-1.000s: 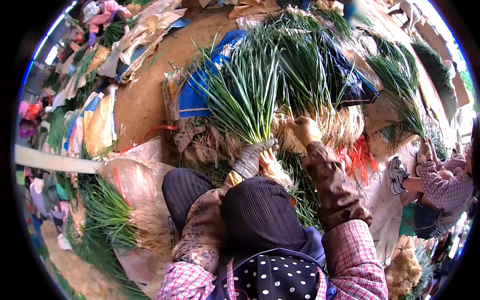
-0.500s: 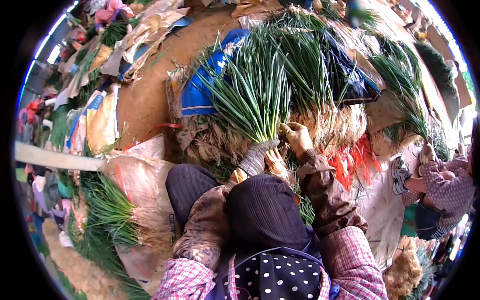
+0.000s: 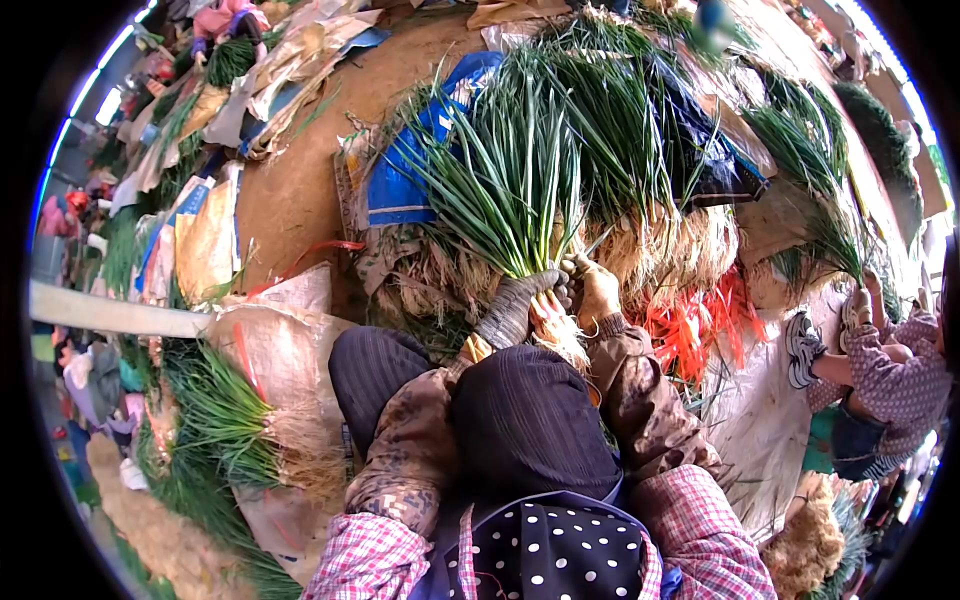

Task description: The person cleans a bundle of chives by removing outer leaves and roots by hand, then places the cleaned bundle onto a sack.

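Observation:
My left hand (image 3: 512,308), in a grey glove, is closed round the lower stems of a bunch of spring onions (image 3: 515,190). Its long green leaves fan out ahead of me, and the pale bulbs and roots (image 3: 556,328) hang below the grip, above my knee. Close beside the bunch, on its right, my right hand (image 3: 597,288) wears a tan glove. Its fingertips are pinched together near the left hand's fingers. A thin leaf shows by them, but what they hold is hidden.
More spring onions (image 3: 620,130) lie in front, their roots (image 3: 685,245) towards me. Red ties (image 3: 700,318) lie to the right. Another bunch (image 3: 235,415) rests on sacking at left, near a pale bar (image 3: 120,312). A co-worker (image 3: 895,375) sits at far right, holding onions.
My right hand has shifted slightly down beside the bunch's base. The left hand keeps its hold, and the leaves have turned a little. The co-worker's hands have moved slightly.

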Motion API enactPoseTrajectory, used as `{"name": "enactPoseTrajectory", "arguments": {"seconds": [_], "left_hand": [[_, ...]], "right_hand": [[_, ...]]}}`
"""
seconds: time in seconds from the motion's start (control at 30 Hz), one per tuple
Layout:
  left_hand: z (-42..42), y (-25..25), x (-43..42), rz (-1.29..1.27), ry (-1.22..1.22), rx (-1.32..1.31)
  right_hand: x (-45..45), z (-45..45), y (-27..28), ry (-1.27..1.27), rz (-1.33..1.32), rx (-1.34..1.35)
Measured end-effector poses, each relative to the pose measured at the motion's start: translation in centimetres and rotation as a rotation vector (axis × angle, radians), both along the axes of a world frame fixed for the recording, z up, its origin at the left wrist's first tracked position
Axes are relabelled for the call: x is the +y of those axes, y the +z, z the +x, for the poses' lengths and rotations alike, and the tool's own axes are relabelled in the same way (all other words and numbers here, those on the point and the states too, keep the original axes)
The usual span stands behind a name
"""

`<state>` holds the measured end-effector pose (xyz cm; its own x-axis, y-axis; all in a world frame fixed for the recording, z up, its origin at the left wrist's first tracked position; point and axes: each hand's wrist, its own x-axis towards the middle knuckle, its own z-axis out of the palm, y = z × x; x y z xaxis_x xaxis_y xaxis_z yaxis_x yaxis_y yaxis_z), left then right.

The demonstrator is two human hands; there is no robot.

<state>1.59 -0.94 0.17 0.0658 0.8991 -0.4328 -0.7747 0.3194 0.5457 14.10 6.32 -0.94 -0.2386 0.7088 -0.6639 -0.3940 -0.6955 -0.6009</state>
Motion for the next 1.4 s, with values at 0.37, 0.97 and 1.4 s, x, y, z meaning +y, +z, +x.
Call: {"name": "enactPoseTrajectory", "arguments": {"seconds": [0.37, 0.97, 1.4], "left_hand": [[-0.3, 2.0, -0.9, 0.058, -0.02, -0.144], [-2.2, -2.2, -0.6, 0.023, -0.04, -0.09], [-0.7, 0.5, -0.8, -0.091, 0.041, 0.045]], "right_hand": [[1.0, -1.7, 1.2, 0.066, 0.008, -0.126], [-1.9, 4.2, 0.6, 0.687, 1.015, -1.479], [-4.1, 3.5, 0.9, 0.631, 1.037, -0.657]]}}
